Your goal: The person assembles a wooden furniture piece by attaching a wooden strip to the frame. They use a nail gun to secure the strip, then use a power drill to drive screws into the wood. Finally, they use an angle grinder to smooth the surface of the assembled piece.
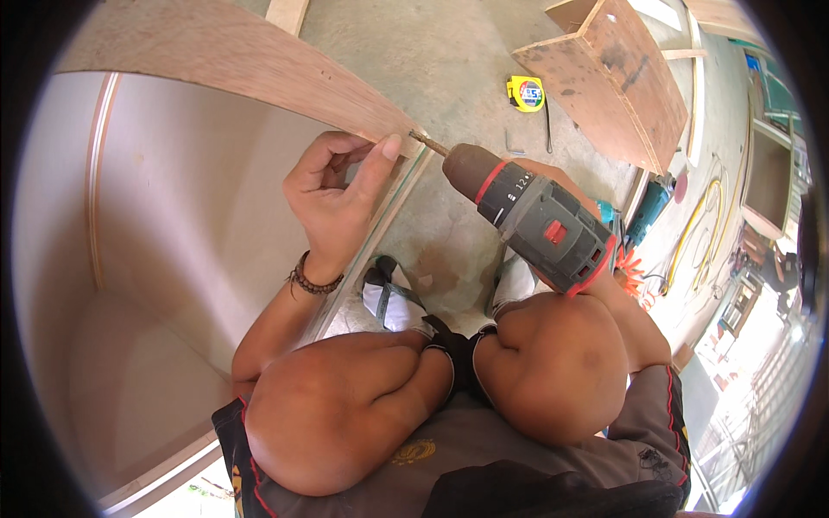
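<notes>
My right hand (560, 180) is wrapped round a black and red cordless drill (553, 229), which hides most of its fingers. A slim bit (430, 144) runs from the chuck to the end of a long reddish-brown wooden board (233, 53), its tip at or very near the corner. Beside that tip, my left hand (337, 186) pinches the board's end, thumb foremost and the other fingers curled. Anything small between those fingertips is hidden. Under the hand lies the edge strip (393, 200) of a large pale panelled piece (190, 164).
On the concrete floor ahead lie a yellow tape measure (525, 93) and a small hex key (514, 141). A plywood box (617, 82) stands at the far right. Beyond it are a teal power tool (649, 211), an orange coiled hose (629, 271) and a yellow cable (710, 216). My knees are close below the drill.
</notes>
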### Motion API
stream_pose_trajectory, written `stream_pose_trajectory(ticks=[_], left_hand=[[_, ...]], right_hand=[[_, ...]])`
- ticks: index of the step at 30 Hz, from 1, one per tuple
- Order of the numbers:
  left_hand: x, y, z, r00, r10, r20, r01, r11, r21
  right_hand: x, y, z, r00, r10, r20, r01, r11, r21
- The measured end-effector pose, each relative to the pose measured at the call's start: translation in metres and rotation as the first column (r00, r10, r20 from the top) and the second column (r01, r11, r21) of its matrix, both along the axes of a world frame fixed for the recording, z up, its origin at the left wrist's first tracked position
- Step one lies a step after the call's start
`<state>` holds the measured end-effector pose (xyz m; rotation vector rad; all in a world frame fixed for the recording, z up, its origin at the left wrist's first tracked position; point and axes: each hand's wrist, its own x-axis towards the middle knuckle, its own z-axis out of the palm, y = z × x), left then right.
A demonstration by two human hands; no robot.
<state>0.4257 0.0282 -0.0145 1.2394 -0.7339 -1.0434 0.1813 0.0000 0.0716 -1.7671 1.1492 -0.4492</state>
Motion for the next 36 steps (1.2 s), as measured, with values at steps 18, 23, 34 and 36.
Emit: stream_pose_trajectory(ticks=[18,23,34,36], left_hand=[[0.004,0.002,-0.009,0.997,-0.055,-0.06,0.053,0.998,-0.028],[0.002,0.002,-0.013,0.998,-0.048,-0.048,0.046,0.998,-0.032],[0.0,-0.002,-0.008,0.999,-0.032,0.024,0.033,0.999,-0.02],[-0.001,0.001,-0.013,0.999,-0.03,0.022,0.031,0.999,-0.033]], right_hand=[[0.005,0.001,-0.001,0.999,-0.032,-0.039,0.033,0.999,0.008],[0.011,0.005,-0.002,0.983,-0.186,0.007,0.182,0.967,0.176],[-0.002,0.008,-0.014,0.994,-0.027,-0.107,0.018,0.996,-0.084],[-0.001,0.009,-0.016,0.994,-0.054,-0.092,0.05,0.998,-0.043]])
